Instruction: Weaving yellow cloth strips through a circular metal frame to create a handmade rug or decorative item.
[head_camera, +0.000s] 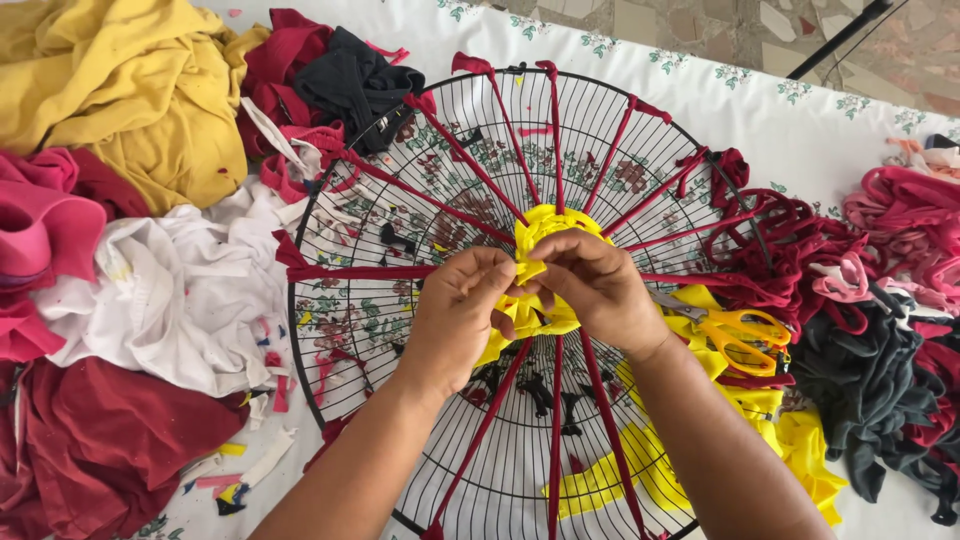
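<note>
Head view: wire fan guard (380, 330), black and round, lies flat on a white floral tablecloth (790, 130); its lower rim runs off the bottom edge.
Open room: bare cloth only along the upper right; fabric heaps crowd the guard left and right.
Spokes: dark red fabric strips (470, 160) stretched from hub to rim.
Centre: yellow fabric strip (545, 225), soft knit, woven around the hub.
Left hand (455, 310): fingers curled shut, pinching the yellow fabric strip.
Right hand (600, 285): closed likewise on the same strip, touching the left.
Scissors (735, 335): orange-handled, resting on the guard's right side.
Left heap: yellow cloth (120, 90), white cloth (180, 290), pink and maroon pieces.
Right heap: dark red and grey strips (870, 390).
</note>
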